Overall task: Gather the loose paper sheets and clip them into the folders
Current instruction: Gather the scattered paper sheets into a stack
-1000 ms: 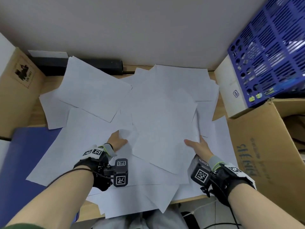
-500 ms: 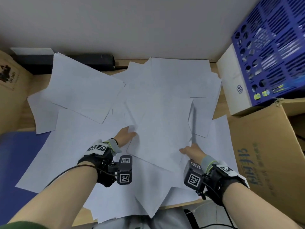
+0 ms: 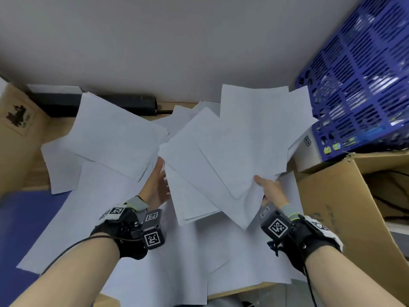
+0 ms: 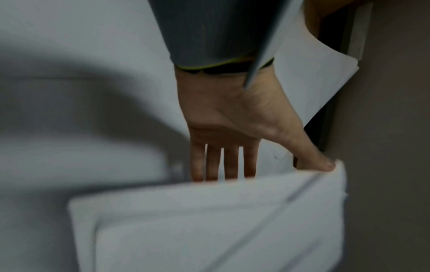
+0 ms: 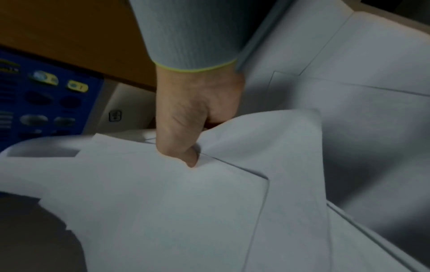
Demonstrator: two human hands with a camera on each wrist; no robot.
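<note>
My right hand point(image 3: 271, 191) pinched the lifted sheets point(image 3: 232, 151); my left hand point(image 3: 158, 187) lay flat-fingered under their edge.

Wooden desk point(image 3: 239, 292) — loose sheets point(image 3: 106, 209) spread across it, a blue folder point(image 3: 24, 229) at left, black power strip point(image 3: 124, 103) along the back edge.

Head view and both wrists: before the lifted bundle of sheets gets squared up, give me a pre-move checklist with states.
1. Right hand pinches the lifted bundle: ok.
2. Left hand supports the bundle's other edge, fingers straight, thumb on it: ok.
3. Bundle edges aligned: not ok, sheets fanned.
4. All loose sheets gathered: not ok, many lie on the desk.
5. Blue folder reachable: ok; its clip: cannot tell.
</note>
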